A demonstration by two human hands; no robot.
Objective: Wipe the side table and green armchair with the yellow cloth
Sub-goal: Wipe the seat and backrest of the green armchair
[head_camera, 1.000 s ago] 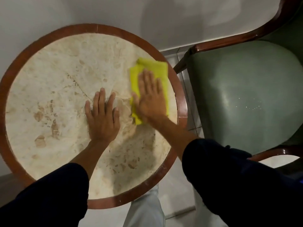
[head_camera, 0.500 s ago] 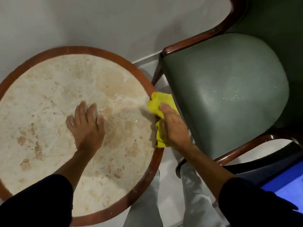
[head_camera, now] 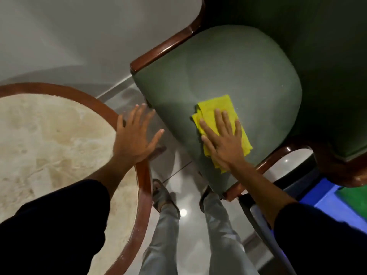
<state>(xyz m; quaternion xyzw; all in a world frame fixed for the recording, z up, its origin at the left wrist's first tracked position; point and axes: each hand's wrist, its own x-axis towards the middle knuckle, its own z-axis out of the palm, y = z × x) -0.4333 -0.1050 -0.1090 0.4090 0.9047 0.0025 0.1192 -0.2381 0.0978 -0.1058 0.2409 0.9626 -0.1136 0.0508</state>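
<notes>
Round stone-topped table [head_camera: 49,135] with a wooden rim, at the left; green armchair [head_camera: 228,76] with wooden arms, at the right; tiled floor [head_camera: 178,175] between them. The right hand [head_camera: 223,141] lies flat, fingers spread, pressing the folded yellow cloth [head_camera: 216,108] onto the front part of the armchair seat, near its front edge. The cloth is pinned under the palm, not gripped; its far half shows beyond the fingertips. The left hand [head_camera: 135,135] is open and empty, fingers apart, over the table's rim on the chair side; whether it touches the wood or hovers just above it cannot be told, as that part of the view is blurred.

Progress, as a judgement: nothing is on the table and the cloth is no longer on it, so the table half of the task appears to be finished, though cleanliness cannot be read from the mottled stone. The armchair half looks barely begun. The cloth covers only a small patch of the seat, and faint pale specks remain on the cushion to the right of it. The rest of the seat, the dark backrest [head_camera: 297,26] and the wooden arms are presumably left to wipe.
</notes>
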